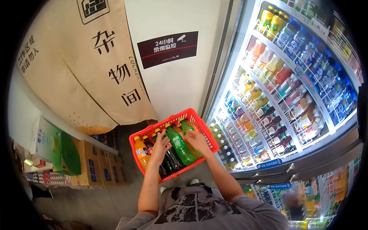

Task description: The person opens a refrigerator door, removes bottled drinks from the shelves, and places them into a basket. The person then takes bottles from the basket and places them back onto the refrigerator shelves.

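Drinks cooler [319, 109], basket [207, 135], bottles [180, 148] under both hands [195, 140]

Inside a red basket [174, 176], bottles lie packed, slanting between its far and near edges. An orange bottle [142, 152] lies along the left edge, dark bottles [174, 160] across the middle, and a large green bottle [179, 145] just right of them. The left hand [160, 147] is over the dark bottles; the right hand [196, 141] is over the right half, near another green bottle [186, 125] at the far right corner. Whether either hand grips anything is unclear.
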The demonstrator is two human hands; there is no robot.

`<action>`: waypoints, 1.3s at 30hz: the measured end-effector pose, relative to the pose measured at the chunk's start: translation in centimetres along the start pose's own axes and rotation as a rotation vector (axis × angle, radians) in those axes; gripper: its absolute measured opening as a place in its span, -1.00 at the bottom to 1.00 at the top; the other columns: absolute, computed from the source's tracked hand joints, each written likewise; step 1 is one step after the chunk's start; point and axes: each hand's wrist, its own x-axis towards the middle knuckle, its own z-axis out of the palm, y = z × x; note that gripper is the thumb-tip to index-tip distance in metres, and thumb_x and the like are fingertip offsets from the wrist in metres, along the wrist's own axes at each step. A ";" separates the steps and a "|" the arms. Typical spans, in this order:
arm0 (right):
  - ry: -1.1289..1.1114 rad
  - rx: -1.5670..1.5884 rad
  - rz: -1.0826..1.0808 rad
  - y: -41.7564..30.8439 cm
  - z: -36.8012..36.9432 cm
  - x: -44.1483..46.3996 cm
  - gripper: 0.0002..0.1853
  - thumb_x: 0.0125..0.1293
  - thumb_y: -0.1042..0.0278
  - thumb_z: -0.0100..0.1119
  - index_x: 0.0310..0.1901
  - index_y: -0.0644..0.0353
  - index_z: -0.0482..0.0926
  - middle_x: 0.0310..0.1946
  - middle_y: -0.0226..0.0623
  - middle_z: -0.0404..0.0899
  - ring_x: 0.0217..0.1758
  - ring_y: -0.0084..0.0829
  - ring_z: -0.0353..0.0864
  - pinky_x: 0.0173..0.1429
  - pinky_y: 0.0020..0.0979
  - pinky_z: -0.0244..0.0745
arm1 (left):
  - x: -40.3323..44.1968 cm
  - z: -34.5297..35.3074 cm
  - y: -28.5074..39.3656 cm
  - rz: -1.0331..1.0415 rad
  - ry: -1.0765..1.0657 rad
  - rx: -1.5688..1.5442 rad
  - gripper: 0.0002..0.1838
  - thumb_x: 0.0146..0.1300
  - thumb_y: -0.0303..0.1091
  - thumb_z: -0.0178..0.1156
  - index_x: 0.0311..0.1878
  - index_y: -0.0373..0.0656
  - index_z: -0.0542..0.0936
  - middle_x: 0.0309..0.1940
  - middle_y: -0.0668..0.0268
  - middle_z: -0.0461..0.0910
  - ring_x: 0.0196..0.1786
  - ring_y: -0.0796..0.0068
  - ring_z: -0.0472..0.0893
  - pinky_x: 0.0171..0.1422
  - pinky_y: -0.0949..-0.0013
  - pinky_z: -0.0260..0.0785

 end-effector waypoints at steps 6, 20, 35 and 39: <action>-0.159 -0.430 -0.036 -0.3 1.2 -0.8 -0.25 0.18 0.10 0.39 0.28 0.46 0.39 -0.10 0.15 0.68 0.03 0.00 0.69 0.09 -0.21 0.61 | -1.9 0.3 -1.8 0.012 0.027 -0.112 -0.17 0.50 0.30 -0.25 0.56 -0.18 0.05 0.52 -0.06 0.11 0.55 0.16 0.17 0.53 0.14 0.11; -0.149 -0.735 -0.060 0.7 3.9 -2.0 -0.13 0.04 0.04 0.50 0.18 0.57 0.34 -0.08 0.18 0.60 -0.01 0.04 0.66 0.07 -0.13 0.59 | -2.5 0.8 -3.5 0.078 0.120 -0.078 -0.36 0.57 0.09 -0.21 0.43 -0.26 0.28 0.35 0.02 0.39 0.38 0.23 0.42 0.43 0.20 0.28; 0.017 -0.460 -0.090 -6.0 -0.1 -3.8 -0.23 0.01 -0.01 0.48 0.21 0.28 0.49 -0.19 0.05 0.69 -0.07 0.06 0.67 0.01 -0.07 0.57 | -3.4 4.2 -2.7 0.055 0.075 0.171 -0.39 0.50 -0.07 0.08 0.48 -0.14 0.23 0.27 0.24 0.43 0.30 0.30 0.45 0.35 0.16 0.33; -0.014 -0.335 -0.111 -6.8 -0.2 -4.8 -0.21 0.04 0.06 0.47 0.26 0.35 0.45 -0.11 0.09 0.66 -0.04 0.05 0.67 0.03 -0.11 0.58 | -3.7 5.5 -2.9 0.052 0.122 0.171 -0.30 0.44 -0.04 0.18 0.48 -0.15 0.18 0.09 0.25 0.49 0.18 0.34 0.47 0.25 0.24 0.34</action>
